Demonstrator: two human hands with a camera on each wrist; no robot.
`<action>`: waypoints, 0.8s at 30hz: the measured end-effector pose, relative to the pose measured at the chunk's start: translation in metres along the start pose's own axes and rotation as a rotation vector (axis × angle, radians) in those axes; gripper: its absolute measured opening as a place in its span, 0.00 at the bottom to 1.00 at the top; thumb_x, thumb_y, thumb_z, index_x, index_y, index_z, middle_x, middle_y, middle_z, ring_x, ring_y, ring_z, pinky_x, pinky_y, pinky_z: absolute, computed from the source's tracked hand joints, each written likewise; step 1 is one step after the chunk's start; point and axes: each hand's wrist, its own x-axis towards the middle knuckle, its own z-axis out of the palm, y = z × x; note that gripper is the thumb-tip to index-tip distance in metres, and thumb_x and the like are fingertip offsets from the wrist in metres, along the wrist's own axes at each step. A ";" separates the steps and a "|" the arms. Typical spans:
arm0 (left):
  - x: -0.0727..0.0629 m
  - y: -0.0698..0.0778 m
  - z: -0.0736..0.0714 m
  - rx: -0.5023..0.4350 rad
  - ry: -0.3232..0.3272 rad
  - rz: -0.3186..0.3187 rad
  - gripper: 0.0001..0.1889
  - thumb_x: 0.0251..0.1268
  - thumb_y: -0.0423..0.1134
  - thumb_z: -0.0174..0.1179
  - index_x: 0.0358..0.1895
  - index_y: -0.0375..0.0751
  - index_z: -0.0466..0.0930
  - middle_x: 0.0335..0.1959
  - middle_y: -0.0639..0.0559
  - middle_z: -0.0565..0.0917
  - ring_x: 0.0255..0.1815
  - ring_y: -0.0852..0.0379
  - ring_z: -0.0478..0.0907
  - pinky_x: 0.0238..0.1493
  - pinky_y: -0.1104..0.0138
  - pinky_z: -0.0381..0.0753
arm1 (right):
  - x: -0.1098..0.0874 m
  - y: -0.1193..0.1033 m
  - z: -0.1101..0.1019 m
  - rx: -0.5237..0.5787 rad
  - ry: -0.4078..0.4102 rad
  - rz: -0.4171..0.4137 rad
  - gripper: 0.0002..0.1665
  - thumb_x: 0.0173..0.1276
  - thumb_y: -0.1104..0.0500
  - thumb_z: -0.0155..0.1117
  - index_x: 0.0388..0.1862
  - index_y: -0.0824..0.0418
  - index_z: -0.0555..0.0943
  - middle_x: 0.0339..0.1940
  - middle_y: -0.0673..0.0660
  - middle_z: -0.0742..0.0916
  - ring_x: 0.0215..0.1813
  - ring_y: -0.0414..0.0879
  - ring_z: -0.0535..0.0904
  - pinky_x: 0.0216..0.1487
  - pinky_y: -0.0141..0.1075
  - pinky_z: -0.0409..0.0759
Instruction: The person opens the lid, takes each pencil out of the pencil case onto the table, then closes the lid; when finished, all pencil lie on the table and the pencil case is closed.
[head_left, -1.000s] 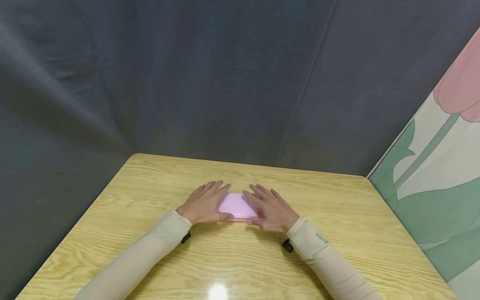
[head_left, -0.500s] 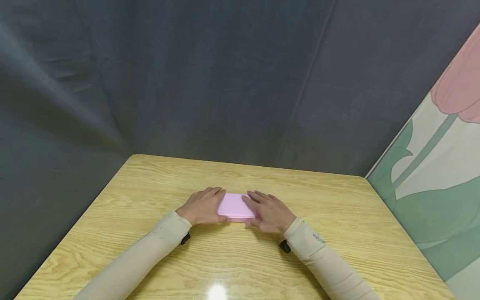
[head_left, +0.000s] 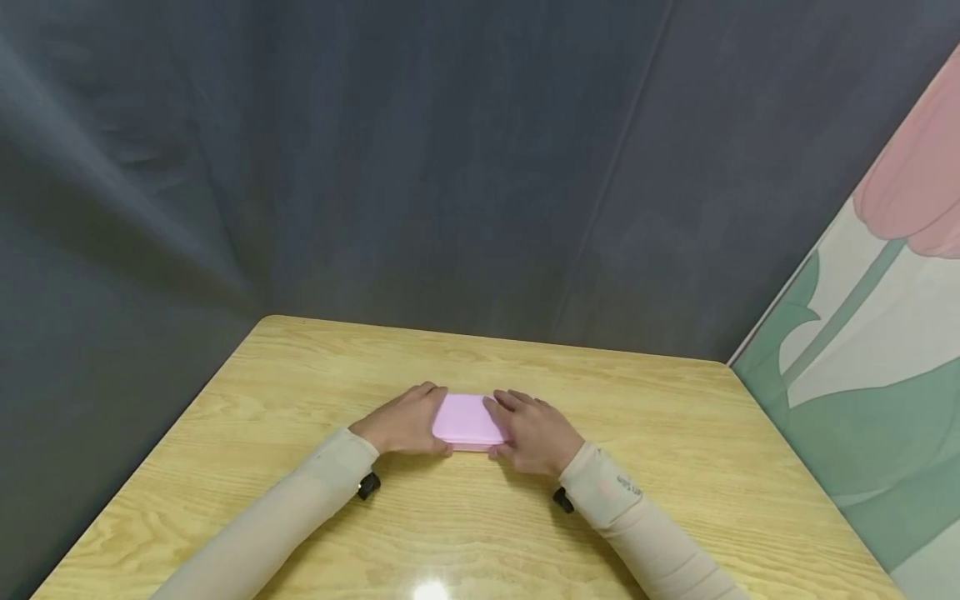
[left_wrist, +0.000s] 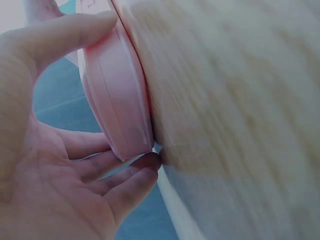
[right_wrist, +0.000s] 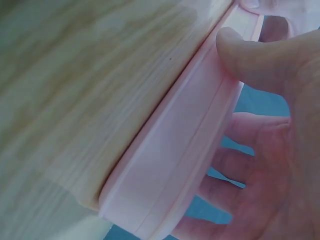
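Note:
A flat pink case with rounded corners and a seam along its side lies on the wooden table. My left hand grips its left end, thumb at the near side and fingers toward the far side. On the right end my right hand holds it, fingers over the top and thumb at the near side. The left wrist view shows the left thumb pressed to the pink case. Close up in the right wrist view, the right thumb presses the side of the pink case. The case looks closed; its contents are hidden.
The wood-grain table has a rounded far left corner. A dark curtain hangs behind and to the left of it. Along the right side stands a panel with a tulip pattern.
Both hands have lowered and closed in on the case's two ends, their fingers going from spread to gripping. The case stays at about the same place on the table.

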 end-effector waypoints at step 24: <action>0.008 -0.009 0.002 -0.191 -0.012 -0.138 0.52 0.42 0.57 0.79 0.70 0.33 0.66 0.62 0.43 0.75 0.59 0.49 0.71 0.61 0.54 0.77 | 0.018 -0.005 -0.005 -0.288 -0.016 -0.114 0.41 0.52 0.42 0.65 0.58 0.70 0.80 0.49 0.65 0.89 0.45 0.56 0.88 0.38 0.46 0.88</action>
